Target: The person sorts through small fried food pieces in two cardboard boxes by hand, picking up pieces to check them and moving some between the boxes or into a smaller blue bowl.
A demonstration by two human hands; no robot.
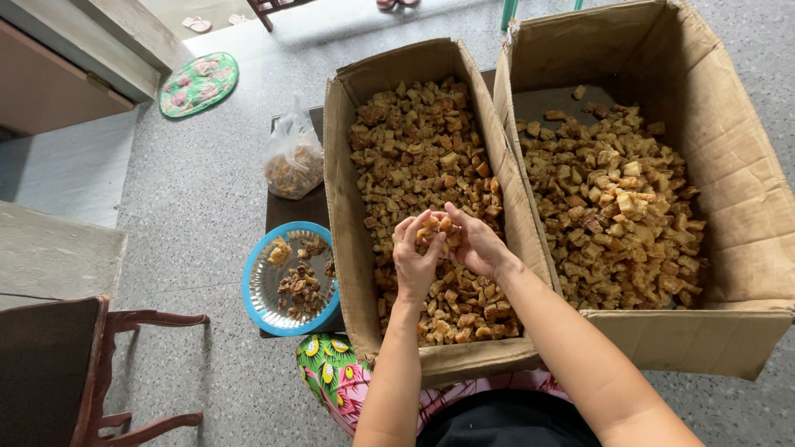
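Both of my hands meet over the left cardboard box (341, 207), which is full of small brown fried cubes (418, 145). My left hand (414, 261) and my right hand (474, 242) together cup a few of these brown pieces (435, 228) between their fingertips, held just above the pile. A second, larger cardboard box (729, 165) on the right holds more of the same cubes (613, 207).
A blue-rimmed plate (290, 277) with darker scraps lies left of the box. A clear plastic bag (292, 157) of pieces sits behind it on a dark board. A wooden chair (91, 364) stands at lower left. A round green mat (199, 83) lies on the floor.
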